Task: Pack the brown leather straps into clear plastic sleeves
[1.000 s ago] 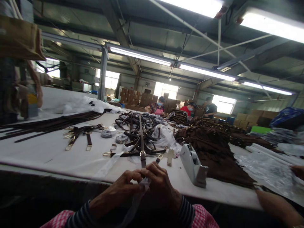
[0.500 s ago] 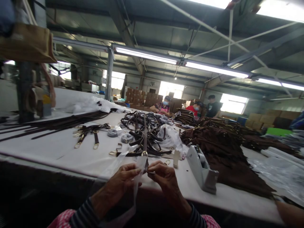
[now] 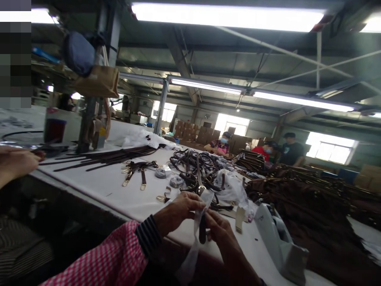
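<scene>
My left hand (image 3: 180, 210) pinches a strip of clear plastic film (image 3: 192, 250) that hangs down over the table's front edge. Close beside it, my right hand (image 3: 219, 228) has its fingers closed on a dark brown leather strap (image 3: 202, 230), whose rounded end points down between the hands. The strap runs up through a gold-coloured buckle (image 3: 201, 190) toward a tangled pile of brown straps (image 3: 190, 167). Where film and strap meet, my fingers partly cover them. Short straps with gold clasps (image 3: 143, 180) lie to the left on the white table (image 3: 119, 198).
A grey tape dispenser (image 3: 279, 242) stands to the right, beside a heap of dark brown material (image 3: 321, 222). Long straps (image 3: 110, 155) lie at the left, near a co-worker's hand (image 3: 18, 163). Crumpled plastic (image 3: 233, 188) lies behind my hands. Other people (image 3: 222, 145) are farther back.
My view has swung left, so the scene sits farther right and a co-worker's hand shows at left. The strap's end now shows below my fingers; both hands keep their hold.
</scene>
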`<state>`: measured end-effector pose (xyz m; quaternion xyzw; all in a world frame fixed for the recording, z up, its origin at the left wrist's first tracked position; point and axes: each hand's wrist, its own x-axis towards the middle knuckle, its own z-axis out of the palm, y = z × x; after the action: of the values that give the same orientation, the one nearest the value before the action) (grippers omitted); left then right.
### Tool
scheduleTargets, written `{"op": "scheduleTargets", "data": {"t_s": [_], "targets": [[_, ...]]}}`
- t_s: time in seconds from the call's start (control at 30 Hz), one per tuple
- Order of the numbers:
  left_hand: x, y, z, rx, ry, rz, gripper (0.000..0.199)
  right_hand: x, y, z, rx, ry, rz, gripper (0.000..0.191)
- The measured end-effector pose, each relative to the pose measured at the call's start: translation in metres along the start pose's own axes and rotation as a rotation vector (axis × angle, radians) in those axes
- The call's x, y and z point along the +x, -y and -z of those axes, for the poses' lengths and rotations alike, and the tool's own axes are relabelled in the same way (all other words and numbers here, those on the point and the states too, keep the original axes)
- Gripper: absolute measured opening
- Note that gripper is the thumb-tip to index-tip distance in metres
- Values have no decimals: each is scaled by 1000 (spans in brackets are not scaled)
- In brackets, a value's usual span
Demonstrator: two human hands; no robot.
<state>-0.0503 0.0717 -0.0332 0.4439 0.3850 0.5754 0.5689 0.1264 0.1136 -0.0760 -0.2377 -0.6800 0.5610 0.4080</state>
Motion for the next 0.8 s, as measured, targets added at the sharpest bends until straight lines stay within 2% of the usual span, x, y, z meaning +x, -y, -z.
{"op": "scheduleTargets", "data": {"t_s": [0.1, 0.23, 0.33, 0.43, 0.6, 0.7, 0.8], "targets": [[-2, -17, 5, 60, 17, -7, 28, -7, 24, -19, -85, 178, 11, 39], [-19, -45, 18, 98, 44, -5, 26, -7, 42, -26, -14, 248, -69, 38], [-44, -54, 32, 195, -12, -38, 27, -7, 48, -22, 12, 269, -100, 32], [-75, -40, 45, 290, -106, -99, 30, -6, 56, -23, 68, 283, -78, 24], [-117, 12, 58, 298, -255, -69, 38, 9, 81, -36, 154, 219, 28, 25], [-131, 34, 62, 285, -262, -94, 35, 23, 99, -50, 219, 153, 63, 25], [-138, 47, 68, 303, -260, -108, 32, 34, 112, -65, 255, 114, 85, 25]]}}
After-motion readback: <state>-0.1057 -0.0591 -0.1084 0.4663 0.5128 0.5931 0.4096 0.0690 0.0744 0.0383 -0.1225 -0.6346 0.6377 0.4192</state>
